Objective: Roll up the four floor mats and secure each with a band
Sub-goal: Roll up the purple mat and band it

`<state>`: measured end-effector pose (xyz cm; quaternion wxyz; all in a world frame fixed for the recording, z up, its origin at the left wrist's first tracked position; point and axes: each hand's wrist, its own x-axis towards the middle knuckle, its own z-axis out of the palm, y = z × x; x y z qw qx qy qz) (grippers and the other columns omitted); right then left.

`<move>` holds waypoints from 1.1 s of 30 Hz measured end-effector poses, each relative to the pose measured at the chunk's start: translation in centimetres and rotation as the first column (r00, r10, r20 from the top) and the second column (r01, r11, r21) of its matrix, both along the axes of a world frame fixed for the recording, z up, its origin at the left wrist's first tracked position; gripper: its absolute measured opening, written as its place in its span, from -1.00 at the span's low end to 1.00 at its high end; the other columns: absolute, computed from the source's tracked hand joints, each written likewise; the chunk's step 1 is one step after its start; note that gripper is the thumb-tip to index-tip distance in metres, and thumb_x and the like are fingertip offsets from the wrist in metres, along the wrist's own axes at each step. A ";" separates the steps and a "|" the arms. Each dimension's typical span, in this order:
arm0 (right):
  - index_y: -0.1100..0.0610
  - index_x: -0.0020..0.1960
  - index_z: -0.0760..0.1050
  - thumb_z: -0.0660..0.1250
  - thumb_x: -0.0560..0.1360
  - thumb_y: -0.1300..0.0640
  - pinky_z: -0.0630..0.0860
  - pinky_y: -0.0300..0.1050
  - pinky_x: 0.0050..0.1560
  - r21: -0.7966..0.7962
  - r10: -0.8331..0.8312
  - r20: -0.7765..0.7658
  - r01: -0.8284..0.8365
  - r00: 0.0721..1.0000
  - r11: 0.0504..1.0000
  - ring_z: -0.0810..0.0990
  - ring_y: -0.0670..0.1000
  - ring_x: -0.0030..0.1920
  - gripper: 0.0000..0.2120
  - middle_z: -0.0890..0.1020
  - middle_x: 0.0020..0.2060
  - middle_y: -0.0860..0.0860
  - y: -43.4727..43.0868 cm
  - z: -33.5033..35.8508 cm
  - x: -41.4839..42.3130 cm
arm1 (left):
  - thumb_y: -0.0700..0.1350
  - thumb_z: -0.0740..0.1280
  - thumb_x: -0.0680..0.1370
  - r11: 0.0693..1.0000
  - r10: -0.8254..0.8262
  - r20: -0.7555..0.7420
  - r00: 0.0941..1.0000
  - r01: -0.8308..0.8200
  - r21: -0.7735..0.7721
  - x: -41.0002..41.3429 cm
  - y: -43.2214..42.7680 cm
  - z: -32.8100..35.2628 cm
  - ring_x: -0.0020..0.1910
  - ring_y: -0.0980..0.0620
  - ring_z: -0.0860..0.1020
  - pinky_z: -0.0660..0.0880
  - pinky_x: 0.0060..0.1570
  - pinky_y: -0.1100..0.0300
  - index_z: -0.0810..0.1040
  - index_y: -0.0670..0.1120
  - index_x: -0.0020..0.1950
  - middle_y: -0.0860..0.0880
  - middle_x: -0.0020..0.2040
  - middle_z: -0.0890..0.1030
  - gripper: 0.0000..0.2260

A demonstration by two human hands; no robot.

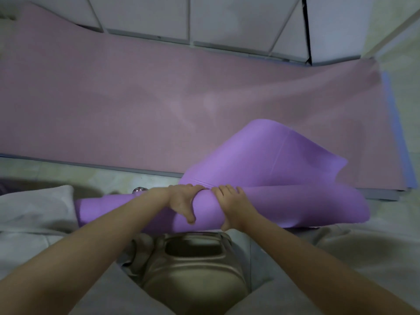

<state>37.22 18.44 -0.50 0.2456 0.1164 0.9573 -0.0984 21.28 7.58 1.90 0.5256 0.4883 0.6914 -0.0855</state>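
A bright purple mat (284,201) lies across my lap, partly rolled into a tube, with its loose end billowing up to the right. My left hand (184,202) and my right hand (231,204) grip the roll side by side near its middle, fingers curled over the top and thumbs underneath. Beyond it a pink mat (159,105) is spread flat on the floor. A blue mat edge (398,133) and a grey mat edge (113,166) stick out from under the pink one. No band is visible.
White cabinet doors (204,19) run along the far side of the pink mat. A pale cushion or cloth (34,212) sits at my left. A small shiny round object (139,190) lies on the tiled floor (91,176) by the roll.
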 end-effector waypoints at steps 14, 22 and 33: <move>0.10 0.47 0.09 0.56 0.22 -0.12 0.38 -0.06 0.22 -0.203 0.065 0.332 0.004 0.941 0.979 0.45 0.11 0.29 0.00 0.43 0.32 0.07 3.4 1.5 -4.5 | 0.35 0.52 0.03 0.947 -0.021 -0.508 0.861 0.180 0.266 3.7 -3.9 -1.8 0.11 -0.23 0.44 0.38 0.02 -0.27 0.09 -0.05 0.47 -0.23 0.21 0.45 0.16; 0.19 0.53 -0.07 0.50 0.29 -0.13 0.23 0.16 0.35 -0.015 0.079 0.192 -0.077 0.978 0.997 0.26 0.18 0.39 0.07 0.22 0.43 0.18 0.3 0.9 -1.2 | 0.15 0.47 0.32 0.967 -0.057 -0.417 0.907 0.154 0.203 2.6 -2.7 -2.8 0.32 -0.12 0.29 0.26 0.17 -0.09 -0.06 0.03 0.54 -0.08 0.38 0.25 -0.03; 0.20 0.39 0.25 0.54 0.17 -0.14 0.40 -0.01 -0.01 -0.102 0.125 0.224 -0.105 0.967 0.989 0.50 0.16 0.09 -0.06 0.49 0.15 0.11 0.1 -1.6 -1.0 | 0.10 0.54 0.29 0.999 -0.049 -0.068 0.996 0.050 0.008 1.1 -1.3 -2.9 0.33 -0.12 0.36 0.26 0.27 -0.12 0.01 0.06 0.53 -0.08 0.37 0.34 -0.03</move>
